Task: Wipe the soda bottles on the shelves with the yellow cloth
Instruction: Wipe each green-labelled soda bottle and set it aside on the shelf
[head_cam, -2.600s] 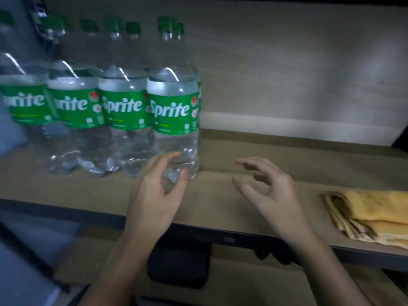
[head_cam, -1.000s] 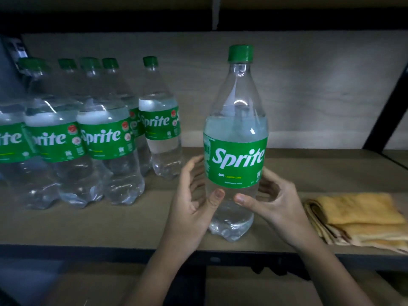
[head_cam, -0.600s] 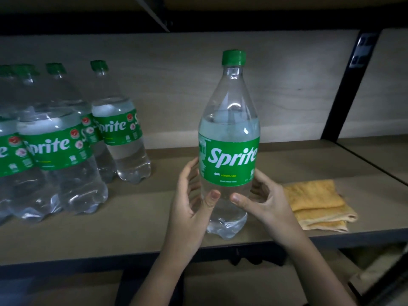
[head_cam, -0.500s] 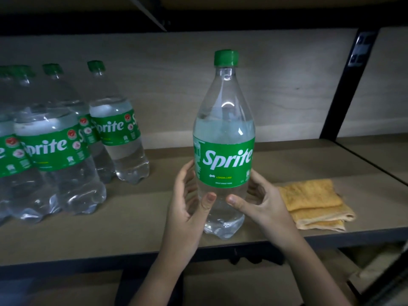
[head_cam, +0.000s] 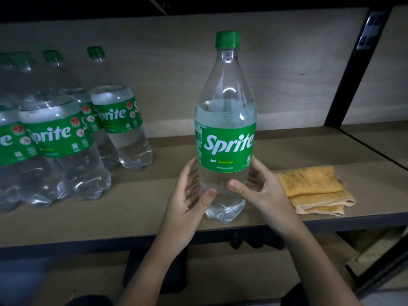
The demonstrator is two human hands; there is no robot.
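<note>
A clear Sprite bottle [head_cam: 225, 120] with a green cap and green label stands upright near the front of the wooden shelf [head_cam: 132, 208]. My left hand [head_cam: 187, 204] grips its lower body from the left, thumb across the front. My right hand [head_cam: 262, 195] grips it from the right, thumb on the front below the label. The folded yellow cloth [head_cam: 313, 191] lies on the shelf just right of my right hand, untouched. Several more Sprite bottles [head_cam: 64, 138] stand grouped at the left.
A black metal upright [head_cam: 351, 69] divides this shelf from the neighbouring bay on the right. The shelf's dark front rail [head_cam: 88, 244] runs below my hands, with a lower shelf beneath. A wooden back panel closes the rear.
Both hands took the rightmost bottle out of the group and carried it right, close to the cloth. Over the last half second the bottle and hands barely shift.
</note>
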